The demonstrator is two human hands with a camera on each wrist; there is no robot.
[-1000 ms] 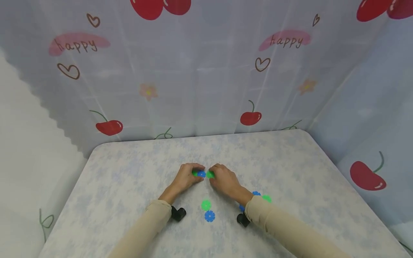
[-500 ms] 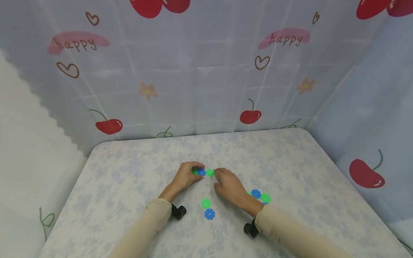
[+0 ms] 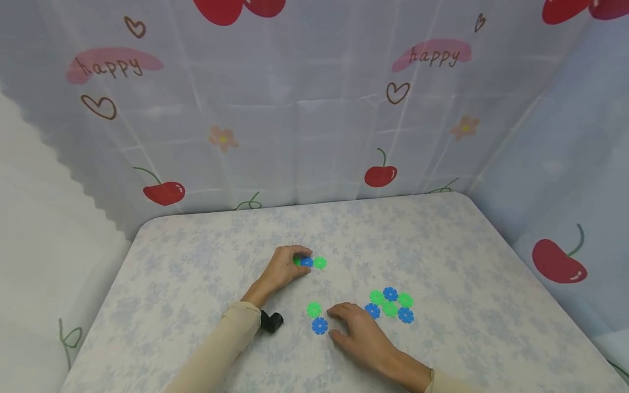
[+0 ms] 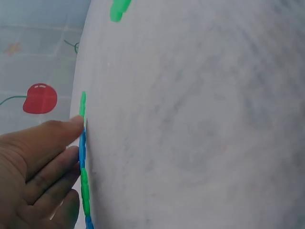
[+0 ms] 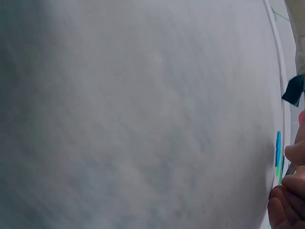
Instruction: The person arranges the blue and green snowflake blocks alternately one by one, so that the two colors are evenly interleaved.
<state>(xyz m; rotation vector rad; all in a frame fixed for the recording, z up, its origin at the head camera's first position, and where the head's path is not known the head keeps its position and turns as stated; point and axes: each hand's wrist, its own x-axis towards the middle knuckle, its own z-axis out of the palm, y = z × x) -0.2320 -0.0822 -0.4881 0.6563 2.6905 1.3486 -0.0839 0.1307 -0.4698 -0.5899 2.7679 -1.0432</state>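
My left hand (image 3: 284, 271) holds a blue snowflake disc (image 3: 307, 262) between thumb and fingers, in a row lying on the table. A green snowflake disc (image 3: 320, 263) sits at the row's right end; another green one is partly covered by the hand. From the left wrist view, the row is edge-on, the thumb (image 4: 71, 126) touching it where a green disc (image 4: 83, 102) meets the blue. My right hand (image 3: 363, 335) has thumb and fingers apart, holding nothing, just right of a loose blue disc (image 3: 320, 326) and a green disc (image 3: 314, 310).
To the right lies a cluster of several green and blue discs (image 3: 390, 309). The table (image 3: 221, 240) has a pale mottled cover and ends at a cherry-print curtain (image 3: 295, 136). A black wrist camera (image 3: 272, 322) sits by the left sleeve.
My right hand has let go of the green disc at the row's right end and moved back toward me, beside the two loose discs. The left hand has stayed at the row.
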